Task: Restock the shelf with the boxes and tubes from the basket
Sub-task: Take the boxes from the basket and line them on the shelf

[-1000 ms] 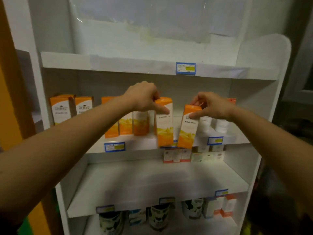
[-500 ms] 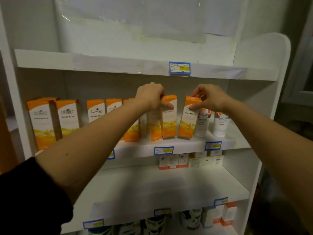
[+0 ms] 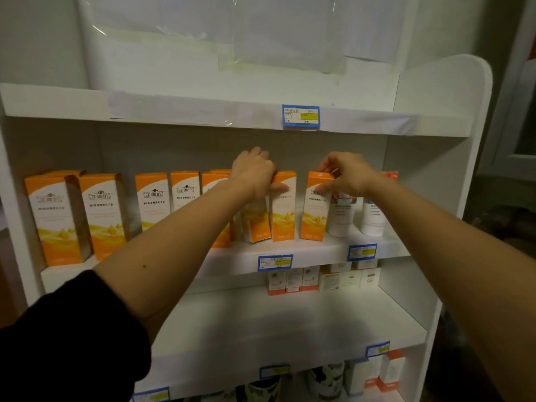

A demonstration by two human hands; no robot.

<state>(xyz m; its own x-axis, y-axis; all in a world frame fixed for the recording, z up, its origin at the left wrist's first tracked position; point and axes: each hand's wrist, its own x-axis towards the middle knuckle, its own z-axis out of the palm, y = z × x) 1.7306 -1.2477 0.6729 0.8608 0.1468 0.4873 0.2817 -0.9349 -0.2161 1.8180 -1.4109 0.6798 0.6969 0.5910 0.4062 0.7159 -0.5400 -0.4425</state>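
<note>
At shelf height, the left hand [image 3: 255,177] grips the top of an orange box [image 3: 282,210] while the right hand [image 3: 346,175] pinches a second orange box [image 3: 314,211]. Both stand on the shelf [image 3: 319,252]. This looks like the placing step; next likely calls for squaring them, then letting go.

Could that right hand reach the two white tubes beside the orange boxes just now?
Probably yes. The right hand pinches the top of an orange box, and the white tubes stand just beside it with nothing in front; it must let go first.
</note>
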